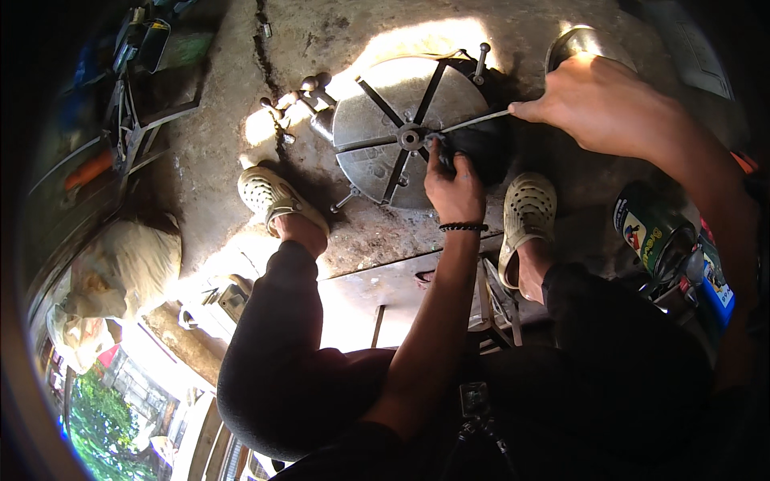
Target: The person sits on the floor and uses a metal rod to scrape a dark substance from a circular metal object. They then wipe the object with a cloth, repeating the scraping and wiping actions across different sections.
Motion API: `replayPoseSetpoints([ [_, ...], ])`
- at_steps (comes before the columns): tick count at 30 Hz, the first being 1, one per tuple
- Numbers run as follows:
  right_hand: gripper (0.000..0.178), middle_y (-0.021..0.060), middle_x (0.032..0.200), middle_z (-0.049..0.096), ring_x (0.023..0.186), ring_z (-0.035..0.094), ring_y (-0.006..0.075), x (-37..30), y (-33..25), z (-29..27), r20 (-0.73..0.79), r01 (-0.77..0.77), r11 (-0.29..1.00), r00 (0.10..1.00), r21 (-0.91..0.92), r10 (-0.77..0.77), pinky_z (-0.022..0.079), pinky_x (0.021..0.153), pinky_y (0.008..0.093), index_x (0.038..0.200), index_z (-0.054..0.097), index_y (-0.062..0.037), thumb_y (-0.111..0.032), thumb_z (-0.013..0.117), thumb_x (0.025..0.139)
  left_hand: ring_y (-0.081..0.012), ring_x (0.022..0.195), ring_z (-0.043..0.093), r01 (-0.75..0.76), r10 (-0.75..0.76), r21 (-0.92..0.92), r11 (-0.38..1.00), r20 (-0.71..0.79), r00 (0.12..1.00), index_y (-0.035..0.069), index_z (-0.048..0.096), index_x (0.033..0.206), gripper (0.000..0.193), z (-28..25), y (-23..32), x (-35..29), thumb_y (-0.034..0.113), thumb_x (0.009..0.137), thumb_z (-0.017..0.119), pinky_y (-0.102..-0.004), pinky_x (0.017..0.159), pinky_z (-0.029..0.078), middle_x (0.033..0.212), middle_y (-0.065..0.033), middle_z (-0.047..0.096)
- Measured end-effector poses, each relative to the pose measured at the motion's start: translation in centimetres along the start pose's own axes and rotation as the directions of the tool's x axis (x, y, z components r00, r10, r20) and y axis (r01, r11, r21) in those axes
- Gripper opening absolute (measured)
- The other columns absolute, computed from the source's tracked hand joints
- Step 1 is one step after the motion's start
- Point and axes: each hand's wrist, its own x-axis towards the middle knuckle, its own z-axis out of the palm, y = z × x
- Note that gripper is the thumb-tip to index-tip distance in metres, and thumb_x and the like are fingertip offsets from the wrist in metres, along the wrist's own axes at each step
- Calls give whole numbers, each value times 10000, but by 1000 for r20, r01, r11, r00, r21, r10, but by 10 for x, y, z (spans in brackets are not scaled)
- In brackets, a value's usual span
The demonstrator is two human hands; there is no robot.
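A round, grey metal rotary table (373, 120) with dark radial slots and a holed hub at its centre lies on the floor ahead of me. My left hand (455, 188), a dark beaded bracelet at its wrist, pinches what looks like a dark cloth (480, 152) against the disc, just right of the hub. Shadow hides where that cloth ends. From the right, my right hand (589, 100) grips a thin metal rod (477, 121). Its tip reaches in beside my left fingers, close to the hub; any handle is hidden in the fist.
Ball-ended handles (309, 83) stick out at the table's left. Beyond my right hand stands a round metal container (585, 42). A dark can (654, 232) and a blue container (716, 293) stand at right. My light clogs (265, 192) flank the disc; a pale bag (136, 260) lies left.
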Motion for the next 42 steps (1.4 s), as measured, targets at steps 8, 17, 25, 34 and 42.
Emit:
replayPoseSetpoints([
  [8,439,122,806,616,866,601,322,-49,14,-24,159,-212,976,963,-44,216,458,772,412,1122,708,-157,33,607,740,-378,1107,617,57,-51,-9,998,330,942,-97,530,1270,498,40,-10,-34,145,838,582,-394,947,477,1150,-307,622],
  [17,433,96,846,605,854,563,283,-69,16,-6,-20,-223,953,972,204,232,444,804,389,1183,679,-179,19,581,810,-303,1104,622,-47,75,-233,971,110,991,-94,532,1271,451,28,-8,-23,88,860,558,-349,959,468,1184,-251,628],
  [25,476,92,834,632,850,578,270,-92,16,11,27,-260,877,962,404,272,448,784,389,1219,655,-171,46,588,802,-265,1045,611,80,-113,-250,965,-120,986,-87,492,1315,494,11,-2,-16,82,852,527,-351,933,464,1178,-241,614],
  [34,486,99,847,639,785,590,277,-102,11,21,-71,-242,888,954,390,291,466,753,388,1231,645,-170,52,587,803,-380,1126,555,-158,161,32,987,-200,967,-48,451,1366,526,11,-1,-20,90,863,516,-415,993,407,1190,-247,561],
  [42,482,104,822,628,812,600,280,-75,1,43,-68,-214,891,963,400,262,469,767,395,1256,633,-195,14,582,825,-406,1084,545,-307,320,98,947,-170,932,-26,440,1384,564,3,14,-30,45,827,498,-435,958,422,1188,-249,516],
])
